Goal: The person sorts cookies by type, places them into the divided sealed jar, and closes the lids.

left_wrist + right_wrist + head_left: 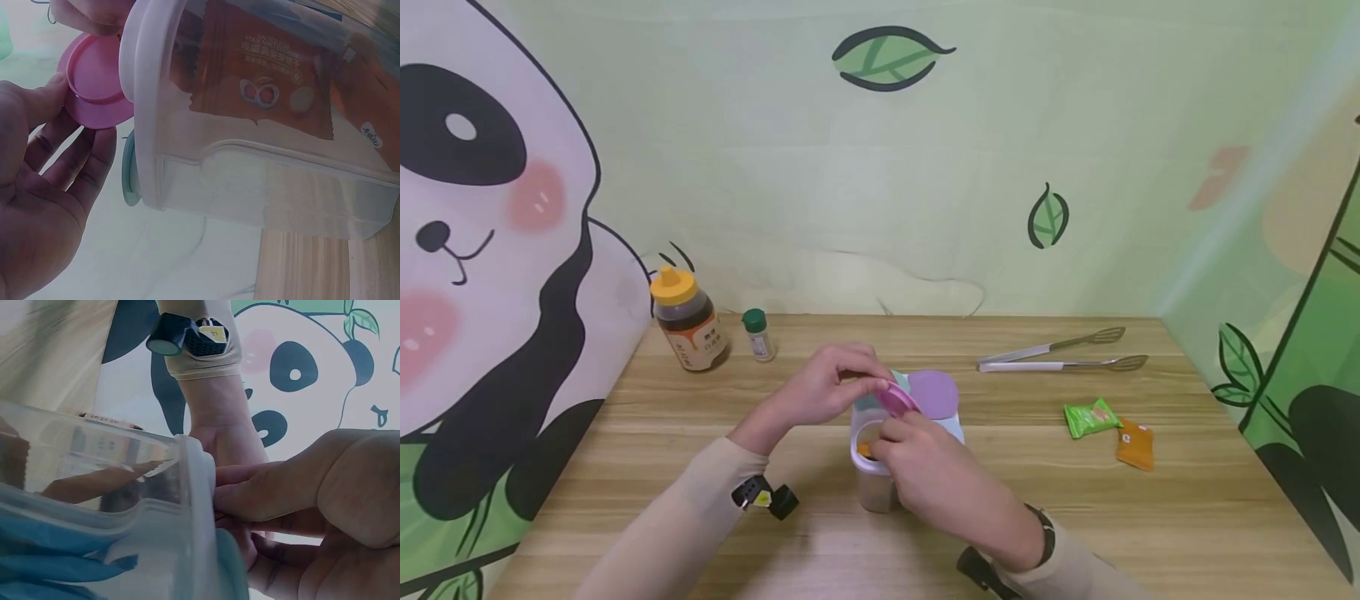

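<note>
A clear storage container with a white rim stands in front of me. My left hand pinches its round pink lid between thumb and fingers, holding it raised beside the uncovered mouth. At that mouth, my right hand has its fingers bent, thumb at the rim and fingertips close to the pink lid. A bit of orange wrapper shows beside them; I cannot tell whether they grip it. Through the wall appear an orange biscuit packet and blue packets. A purple lid covers another compartment.
A honey jar with a yellow cap and a green-capped shaker bottle stand at the back left. Metal tongs lie at the back right. Nearer are a green packet and a loose orange packet.
</note>
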Tool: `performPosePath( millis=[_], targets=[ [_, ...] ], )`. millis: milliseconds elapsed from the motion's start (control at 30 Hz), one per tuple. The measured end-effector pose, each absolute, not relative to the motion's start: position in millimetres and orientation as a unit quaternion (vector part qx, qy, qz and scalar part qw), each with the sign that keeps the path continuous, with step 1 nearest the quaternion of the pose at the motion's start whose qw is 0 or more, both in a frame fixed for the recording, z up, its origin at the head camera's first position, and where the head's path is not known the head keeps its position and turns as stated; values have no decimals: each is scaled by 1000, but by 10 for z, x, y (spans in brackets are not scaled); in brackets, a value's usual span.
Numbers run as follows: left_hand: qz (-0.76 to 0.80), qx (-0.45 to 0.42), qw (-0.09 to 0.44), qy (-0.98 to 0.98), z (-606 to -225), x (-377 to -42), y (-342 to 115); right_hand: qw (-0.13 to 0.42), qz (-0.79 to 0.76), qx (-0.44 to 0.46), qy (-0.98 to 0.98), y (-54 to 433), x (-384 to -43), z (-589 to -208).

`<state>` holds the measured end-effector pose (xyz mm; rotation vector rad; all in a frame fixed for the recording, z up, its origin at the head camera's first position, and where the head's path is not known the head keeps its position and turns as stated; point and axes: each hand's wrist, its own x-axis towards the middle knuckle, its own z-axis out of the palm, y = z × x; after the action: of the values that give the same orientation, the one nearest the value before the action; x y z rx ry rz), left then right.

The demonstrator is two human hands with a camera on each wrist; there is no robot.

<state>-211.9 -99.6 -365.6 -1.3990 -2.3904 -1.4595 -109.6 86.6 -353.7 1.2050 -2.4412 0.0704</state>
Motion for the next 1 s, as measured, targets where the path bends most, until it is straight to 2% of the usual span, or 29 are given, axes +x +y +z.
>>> performPosePath(
  millis=[200,400,600,1000],
  targets=[
    [-470,-450,6,-760,-3663,-2124,-998,216,-80,467,-854,837,-1119,-3553],
    [-468,-451,10,-760,-3658,-2122,-992,199,-90,462,-859,828,-1120,-3559],
    [-466,-451,5,-761,-3665,-2120,-989,171,0,451,-876,857,-1096,-3543],
    [-467,-456,5,-757,-3658,-2119,-1019,239,169,463,-836,1096,-1114,-3583]
  ],
)
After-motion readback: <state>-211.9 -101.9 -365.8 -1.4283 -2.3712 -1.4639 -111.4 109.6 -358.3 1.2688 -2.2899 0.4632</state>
